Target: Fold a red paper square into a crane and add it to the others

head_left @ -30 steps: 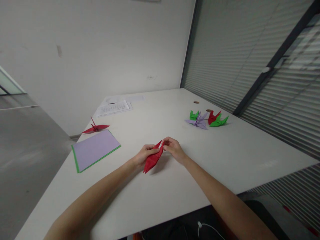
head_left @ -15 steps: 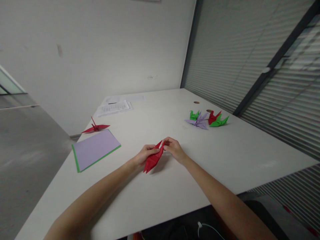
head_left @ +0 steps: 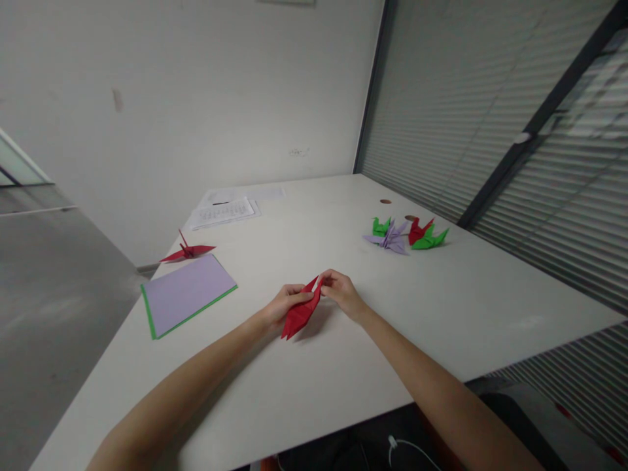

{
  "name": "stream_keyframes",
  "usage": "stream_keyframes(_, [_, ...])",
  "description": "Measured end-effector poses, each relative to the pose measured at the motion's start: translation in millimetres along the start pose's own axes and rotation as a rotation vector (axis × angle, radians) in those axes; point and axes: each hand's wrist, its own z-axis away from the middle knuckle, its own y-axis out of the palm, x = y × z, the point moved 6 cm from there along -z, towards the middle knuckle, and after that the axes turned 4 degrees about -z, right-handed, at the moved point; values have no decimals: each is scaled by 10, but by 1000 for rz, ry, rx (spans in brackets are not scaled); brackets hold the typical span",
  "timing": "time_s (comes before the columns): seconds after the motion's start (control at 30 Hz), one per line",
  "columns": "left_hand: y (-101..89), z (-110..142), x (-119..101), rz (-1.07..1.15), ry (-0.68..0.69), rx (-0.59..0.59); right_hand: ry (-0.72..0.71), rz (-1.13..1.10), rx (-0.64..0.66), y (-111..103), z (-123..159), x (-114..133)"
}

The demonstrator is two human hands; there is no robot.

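A folded red origami paper [head_left: 301,315] is held between both hands, just above the white table [head_left: 373,353]. My left hand [head_left: 287,302] grips its body from the left, thumb pressed on the near face and the other fingers partly hidden behind. With thumb and fingertips, my right hand [head_left: 339,292] pinches a narrow point at the upper right of the paper. A second slim point stands up beside that one, with a gap between them. Two pointed tips hang at the lower left end of the piece.
A stack of lilac and green sheets [head_left: 189,293] lies at left, with a red paper crane [head_left: 188,250] behind it. Printed papers [head_left: 226,210] lie at the far left. Several folded cranes, among them a lilac one [head_left: 390,238] and a green one [head_left: 430,238], stand right.
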Motion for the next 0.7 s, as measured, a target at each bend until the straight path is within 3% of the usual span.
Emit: stream_keyframes(0.7, [-28, -14, 22, -20, -3, -10, -6, -33, 16, -16, -9, -43])
